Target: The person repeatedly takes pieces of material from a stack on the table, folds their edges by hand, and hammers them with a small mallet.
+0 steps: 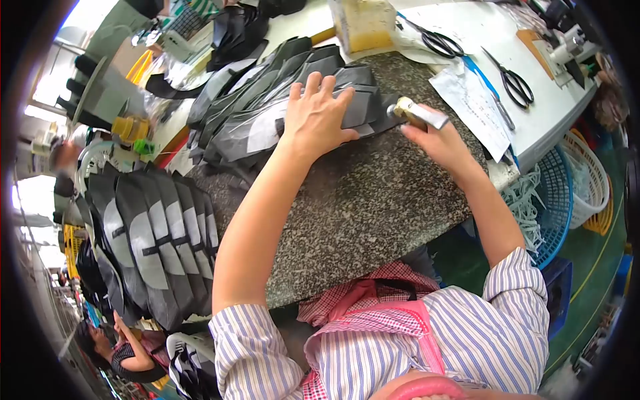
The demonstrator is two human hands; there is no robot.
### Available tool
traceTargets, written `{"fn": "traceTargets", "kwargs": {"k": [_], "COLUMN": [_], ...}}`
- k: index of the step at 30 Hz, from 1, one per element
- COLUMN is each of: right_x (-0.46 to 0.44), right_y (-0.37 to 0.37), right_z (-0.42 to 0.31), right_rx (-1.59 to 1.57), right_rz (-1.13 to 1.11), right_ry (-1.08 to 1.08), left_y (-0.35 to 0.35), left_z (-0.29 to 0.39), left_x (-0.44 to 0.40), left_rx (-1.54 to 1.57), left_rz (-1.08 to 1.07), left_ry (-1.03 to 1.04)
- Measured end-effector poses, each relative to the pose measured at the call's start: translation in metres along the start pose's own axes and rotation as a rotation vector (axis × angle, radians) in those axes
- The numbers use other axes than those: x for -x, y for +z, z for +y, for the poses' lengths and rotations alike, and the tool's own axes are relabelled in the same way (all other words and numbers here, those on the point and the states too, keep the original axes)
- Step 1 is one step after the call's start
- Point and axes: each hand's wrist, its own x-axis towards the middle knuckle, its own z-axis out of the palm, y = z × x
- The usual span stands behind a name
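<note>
My left hand (315,120) lies with its fingers spread on a pile of dark grey and black cut fabric pieces (247,123). Some of these pieces carry lighter grey patches. My right hand (440,147) is closed around a small hammer (417,115), its metal head close to the right end of the pile. I cannot tell whether the head touches the fabric. Both hands are over a speckled stone slab (347,213).
Two pairs of black scissors (513,85) (440,44), a paper sheet (470,110) and a glue-stained clear container (363,27) lie beyond the slab. More layered pieces (157,233) hang at left. Baskets (550,200) stand at right. Another person (127,350) sits lower left.
</note>
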Motion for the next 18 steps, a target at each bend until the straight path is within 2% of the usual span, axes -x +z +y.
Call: {"fn": "traceTargets", "kwargs": {"k": [2,3,5,6,7,8,10,12,14,18], "right_x": [-0.014,-0.019,-0.024,-0.028,-0.034,-0.037,-0.034,-0.028,-0.018,-0.015], "right_y": [-0.007,-0.009,-0.010,-0.007,-0.005,-0.003,-0.001,0.002,0.005,0.014], "right_z": [0.023,0.022,0.014,0.015,0.016,0.015,0.002,-0.004,-0.012,-0.032], "right_rx": [0.120,0.123,0.085,0.075,0.066,0.056,0.010,-0.029,0.056,0.100], "right_rz": [0.088,0.060,0.046,0.049,0.051,0.053,0.031,0.036,0.108,0.102], "right_ry": [-0.169,-0.137,-0.092,-0.136,-0.182,-0.231,-0.184,-0.152,-0.197,-0.299], "left_y": [-0.002,0.008,0.020,0.026,0.038,0.044,0.040,0.029,0.012,0.021], "left_z": [0.010,0.009,0.010,0.011,0.007,0.004,0.001,-0.005,-0.011,-0.021], "left_x": [-0.010,-0.010,-0.011,-0.011,-0.008,-0.009,-0.015,-0.017,-0.020,-0.024], "left_rx": [-0.073,-0.081,-0.087,-0.092,-0.095,-0.029,0.093,0.413,0.670,0.766], "left_rz": [-0.158,-0.030,-0.085,-0.111,0.019,0.064,0.157,0.273,0.054,0.065], "left_ry": [0.008,0.077,0.098,0.107,0.177,0.110,-0.025,-0.267,-0.535,-0.659]}}
